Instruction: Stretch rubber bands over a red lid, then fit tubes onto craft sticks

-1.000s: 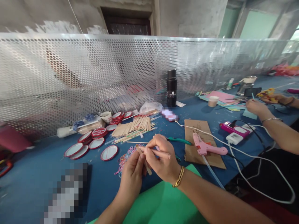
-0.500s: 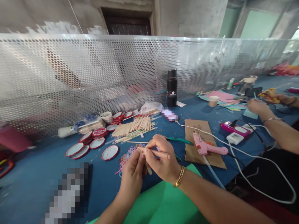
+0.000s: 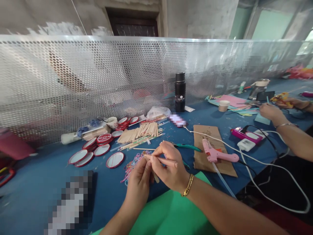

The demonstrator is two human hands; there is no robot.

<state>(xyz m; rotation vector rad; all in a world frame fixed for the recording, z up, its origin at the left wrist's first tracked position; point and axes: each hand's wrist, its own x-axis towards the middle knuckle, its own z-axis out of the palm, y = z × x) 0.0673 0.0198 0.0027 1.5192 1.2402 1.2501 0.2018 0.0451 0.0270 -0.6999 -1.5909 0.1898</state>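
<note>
Head view: practically no movement against the earlier frames; both hands keep the same place, and only the blunt end of the pencil has dipped very slightly.

Left hand [image 3: 140, 174] pinches a wooden stick [image 3: 156, 177], flat, pale and round-ended, between thumb and fingers. Right hand [image 3: 168, 168] grips a pencil [image 3: 168, 162], round, smooth and pinkish, in a writing hold. Both items are held above the near part of the table [image 3: 107, 191], whose blue surface carries small pale specks.

Tangled coloured loops [image 3: 132, 166], thin and soft-looking, lie behind the left hand and are partly hidden by it. Beyond are red-rimmed round lids [image 3: 114, 160] and a pile of flat sticks [image 3: 139, 132]. To the right, a pink glue gun [image 3: 212, 155] rests on brown cardboard [image 3: 205, 131]; a teal-handled tool [image 3: 188, 147] reaches its edge. A black bottle [image 3: 180, 93] stands upright before a perforated metal screen [image 3: 151, 65].

Stick's long axis runs obliquely, upper end away and to the left, lower end toward the wearer and to the right; fingers cover its middle. Pencil lies across it, tip pointing left at the stick's upper part, blunt end right. Contact at the tip cannot be confirmed.
</note>
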